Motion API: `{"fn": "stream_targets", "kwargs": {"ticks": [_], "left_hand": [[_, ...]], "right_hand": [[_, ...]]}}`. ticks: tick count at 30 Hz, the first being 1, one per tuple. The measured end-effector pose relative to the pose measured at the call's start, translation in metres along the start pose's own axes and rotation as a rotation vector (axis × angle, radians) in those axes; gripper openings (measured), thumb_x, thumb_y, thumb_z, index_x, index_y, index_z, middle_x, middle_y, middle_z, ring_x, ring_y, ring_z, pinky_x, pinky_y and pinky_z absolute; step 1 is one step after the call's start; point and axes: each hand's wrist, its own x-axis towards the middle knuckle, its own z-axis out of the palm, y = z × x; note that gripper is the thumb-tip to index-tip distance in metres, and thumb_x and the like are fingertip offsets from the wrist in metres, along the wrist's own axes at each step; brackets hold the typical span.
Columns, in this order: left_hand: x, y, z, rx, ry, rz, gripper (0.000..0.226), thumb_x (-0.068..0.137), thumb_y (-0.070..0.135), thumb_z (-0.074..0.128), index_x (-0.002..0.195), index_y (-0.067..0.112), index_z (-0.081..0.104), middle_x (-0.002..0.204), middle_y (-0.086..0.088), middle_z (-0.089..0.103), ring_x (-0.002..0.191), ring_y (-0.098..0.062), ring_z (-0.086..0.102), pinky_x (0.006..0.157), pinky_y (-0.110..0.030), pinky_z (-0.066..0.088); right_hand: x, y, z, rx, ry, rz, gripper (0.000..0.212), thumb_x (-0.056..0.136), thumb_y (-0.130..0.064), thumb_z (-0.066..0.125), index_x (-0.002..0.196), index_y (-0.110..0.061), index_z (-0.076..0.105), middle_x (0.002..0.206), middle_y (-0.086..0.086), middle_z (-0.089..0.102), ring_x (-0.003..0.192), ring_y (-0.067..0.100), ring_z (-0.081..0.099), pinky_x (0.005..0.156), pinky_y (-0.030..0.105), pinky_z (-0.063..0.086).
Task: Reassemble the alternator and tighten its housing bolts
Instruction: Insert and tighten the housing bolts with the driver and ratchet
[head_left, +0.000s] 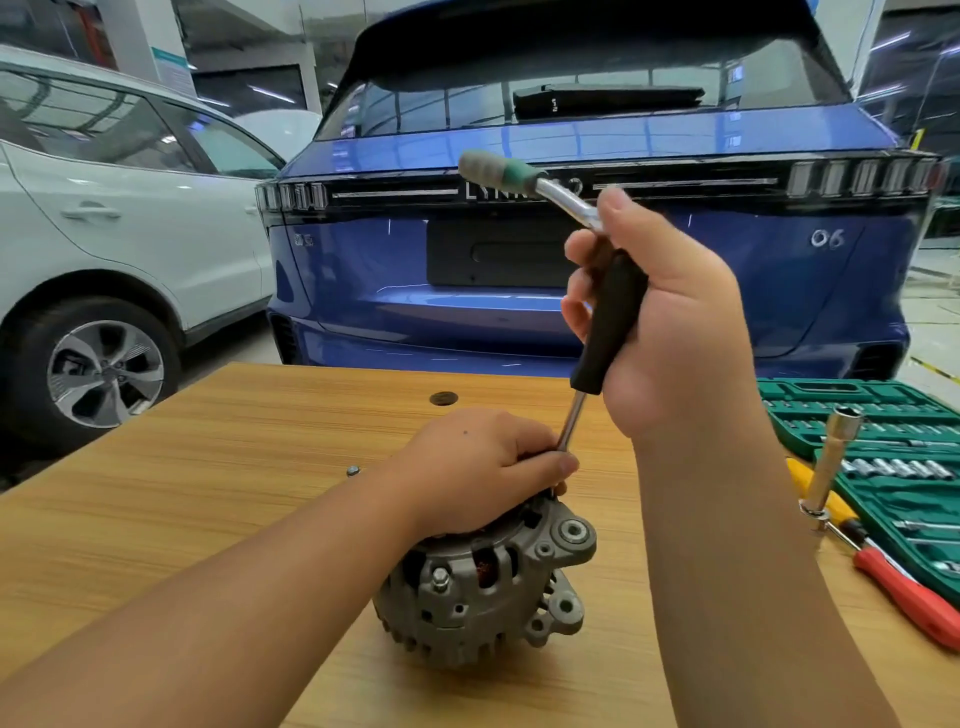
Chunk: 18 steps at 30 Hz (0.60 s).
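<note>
A grey cast alternator (483, 587) stands on the wooden table (208, 519) in front of me. My left hand (483, 467) rests on top of it, and its fingers pinch the lower end of a steel extension shaft (571, 423) that runs down to the housing. My right hand (670, 322) grips the black sleeve (610, 322) of that extension, up high. A ratchet wrench (519, 179) with a grey-green grip sticks out up and to the left from the top of my right hand. One housing bolt (440, 578) shows on the near side.
A loose bolt (352, 471) lies on the table left of the alternator. At the right sit a green socket set case (883, 447), a T-shaped socket tool (831, 462) and a red-handled screwdriver (914, 603). A blue car (571, 260) and a white car (104, 249) stand behind.
</note>
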Motion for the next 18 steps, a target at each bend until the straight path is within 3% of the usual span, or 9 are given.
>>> {"fn": "stream_targets", "kwargs": {"ticks": [3, 6, 9, 12, 15, 18], "left_hand": [[-0.001, 0.0, 0.0, -0.022, 0.008, -0.011, 0.032, 0.1, 0.061, 0.045, 0.101, 0.041, 0.069, 0.092, 0.023, 0.071, 0.084, 0.005, 0.061, 0.08, -0.032, 0.051], [-0.001, -0.001, 0.001, -0.029, 0.008, -0.011, 0.03, 0.1, 0.061, 0.046, 0.101, 0.043, 0.07, 0.089, 0.027, 0.07, 0.084, 0.007, 0.06, 0.075, -0.03, 0.048], [-0.001, -0.001, 0.001, -0.019, 0.017, 0.0, 0.033, 0.1, 0.061, 0.045, 0.103, 0.041, 0.072, 0.091, 0.021, 0.071, 0.086, 0.003, 0.061, 0.081, -0.034, 0.052], [0.001, -0.001, 0.001, -0.024, 0.009, -0.011, 0.036, 0.101, 0.064, 0.04, 0.098, 0.044, 0.07, 0.091, 0.024, 0.07, 0.085, 0.005, 0.06, 0.081, -0.032, 0.052], [0.001, 0.0, 0.0, -0.029, 0.006, 0.009, 0.035, 0.103, 0.063, 0.037, 0.082, 0.051, 0.062, 0.087, 0.035, 0.066, 0.084, 0.014, 0.057, 0.071, -0.027, 0.045], [0.001, -0.002, 0.002, -0.045, 0.015, 0.014, 0.033, 0.102, 0.062, 0.039, 0.086, 0.049, 0.064, 0.086, 0.026, 0.069, 0.083, 0.012, 0.058, 0.069, -0.027, 0.046]], "right_hand": [[0.001, -0.003, -0.002, 0.181, -0.182, 0.2, 0.044, 0.084, -0.034, 0.059, 0.118, -0.005, 0.061, 0.098, 0.004, 0.072, 0.075, 0.013, 0.059, 0.075, 0.029, 0.043], [0.0, -0.002, 0.0, 0.234, -0.238, 0.249, 0.033, 0.08, -0.028, 0.062, 0.105, -0.007, 0.066, 0.097, 0.004, 0.07, 0.08, 0.013, 0.06, 0.077, 0.028, 0.042], [0.0, -0.002, -0.001, 0.291, -0.242, 0.218, 0.029, 0.077, -0.017, 0.072, 0.105, -0.012, 0.063, 0.091, 0.002, 0.067, 0.077, 0.014, 0.061, 0.074, 0.028, 0.046], [0.0, 0.003, 0.0, 0.212, -0.147, 0.022, 0.02, 0.082, -0.007, 0.068, 0.093, -0.02, 0.058, 0.088, 0.005, 0.061, 0.079, 0.02, 0.062, 0.073, 0.033, 0.05], [-0.001, 0.009, 0.007, -0.195, 0.011, -0.346, 0.02, 0.093, 0.001, 0.064, 0.091, -0.019, 0.062, 0.089, 0.003, 0.063, 0.083, 0.027, 0.064, 0.075, 0.032, 0.052], [-0.003, 0.012, 0.01, -0.371, -0.077, -0.404, 0.03, 0.095, 0.002, 0.054, 0.093, -0.026, 0.065, 0.081, -0.007, 0.063, 0.07, 0.018, 0.057, 0.064, 0.033, 0.05]]}}
